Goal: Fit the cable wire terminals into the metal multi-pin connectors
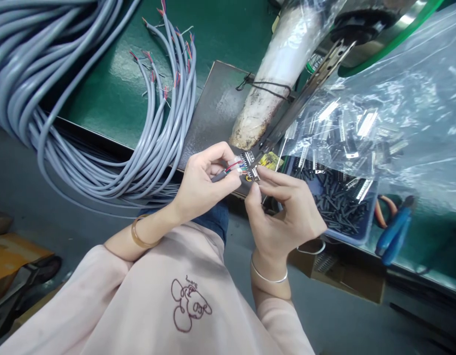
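Note:
My left hand (209, 180) pinches the stripped end of a grey cable (219, 176), its thin coloured wires (234, 165) fanning out past the fingertips. Those wires reach the pin side of a metal multi-pin connector (253, 172). Thumb and fingers of my right hand (287, 207) grip this connector from the other side. Right behind it stands a metal bar (305, 98) with its tip close to the connector. Whether any wire is joined to a pin is too small to tell.
Bundled grey cables (157, 133) with bared ends lie at left. A blue bin (356, 239) holds black sleeves and connectors, partly under a clear plastic bag (416, 108). Blue-handled cutters (396, 229) lie at right. A wrapped white tube (272, 74) slants over a metal plate (220, 108).

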Action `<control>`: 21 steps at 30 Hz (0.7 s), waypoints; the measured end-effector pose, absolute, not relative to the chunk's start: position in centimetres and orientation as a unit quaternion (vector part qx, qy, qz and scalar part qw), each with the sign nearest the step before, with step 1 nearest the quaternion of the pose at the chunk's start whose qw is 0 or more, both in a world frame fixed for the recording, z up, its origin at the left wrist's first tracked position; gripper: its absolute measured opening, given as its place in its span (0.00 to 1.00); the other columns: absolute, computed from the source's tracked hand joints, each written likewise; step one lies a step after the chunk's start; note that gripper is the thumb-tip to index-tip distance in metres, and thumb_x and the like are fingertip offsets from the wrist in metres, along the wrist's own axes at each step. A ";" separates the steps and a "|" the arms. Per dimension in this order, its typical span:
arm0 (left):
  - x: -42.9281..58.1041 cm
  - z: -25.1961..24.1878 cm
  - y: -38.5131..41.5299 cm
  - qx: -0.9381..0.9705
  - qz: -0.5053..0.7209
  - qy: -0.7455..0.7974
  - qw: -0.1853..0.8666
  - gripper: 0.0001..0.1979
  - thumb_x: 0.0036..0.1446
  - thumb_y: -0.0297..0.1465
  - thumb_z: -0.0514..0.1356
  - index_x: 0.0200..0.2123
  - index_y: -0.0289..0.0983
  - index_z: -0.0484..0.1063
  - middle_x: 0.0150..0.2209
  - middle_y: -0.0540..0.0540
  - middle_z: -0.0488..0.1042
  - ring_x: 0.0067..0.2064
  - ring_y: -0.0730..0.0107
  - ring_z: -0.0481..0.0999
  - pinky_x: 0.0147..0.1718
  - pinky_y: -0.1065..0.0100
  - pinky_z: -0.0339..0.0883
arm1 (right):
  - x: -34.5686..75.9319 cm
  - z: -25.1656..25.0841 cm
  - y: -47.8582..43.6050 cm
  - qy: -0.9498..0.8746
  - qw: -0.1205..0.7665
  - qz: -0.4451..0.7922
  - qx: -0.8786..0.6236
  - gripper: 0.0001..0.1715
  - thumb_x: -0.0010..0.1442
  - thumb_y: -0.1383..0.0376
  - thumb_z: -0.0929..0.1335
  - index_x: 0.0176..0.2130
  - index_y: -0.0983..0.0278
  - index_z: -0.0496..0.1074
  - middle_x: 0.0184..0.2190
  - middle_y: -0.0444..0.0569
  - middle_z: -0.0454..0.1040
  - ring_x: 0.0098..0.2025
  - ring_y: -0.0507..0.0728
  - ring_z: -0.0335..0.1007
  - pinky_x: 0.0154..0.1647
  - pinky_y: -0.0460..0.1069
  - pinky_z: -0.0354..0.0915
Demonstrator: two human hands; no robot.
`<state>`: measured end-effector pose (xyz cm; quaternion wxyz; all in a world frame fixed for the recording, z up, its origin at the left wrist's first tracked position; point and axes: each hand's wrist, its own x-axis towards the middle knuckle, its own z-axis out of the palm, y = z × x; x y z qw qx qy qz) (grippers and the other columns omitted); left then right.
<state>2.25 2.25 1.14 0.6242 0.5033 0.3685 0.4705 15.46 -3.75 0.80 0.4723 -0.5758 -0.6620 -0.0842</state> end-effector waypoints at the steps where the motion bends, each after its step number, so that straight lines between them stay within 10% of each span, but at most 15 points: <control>1: 2.2 1.2 2.2 0.503 0.465 0.372 0.626 0.07 0.47 0.25 0.63 0.26 0.37 0.66 0.25 0.53 0.66 0.26 0.80 0.65 0.23 0.77 0.60 | 15.5 0.8 -3.8 -0.664 0.470 -0.086 -0.576 0.08 0.59 0.73 0.73 0.32 0.61 0.72 0.39 0.45 0.84 0.39 0.54 0.83 0.40 0.48 0.77; 21: 1.6 0.6 1.3 0.458 0.419 0.357 0.699 0.08 0.47 0.26 0.65 0.26 0.36 0.65 0.26 0.52 0.70 0.23 0.83 0.64 0.21 0.78 0.57 | 16.2 -0.7 -5.7 -0.610 0.517 -0.010 -0.600 0.05 0.62 0.70 0.72 0.38 0.60 0.75 0.33 0.41 0.82 0.29 0.51 0.80 0.25 0.44 0.73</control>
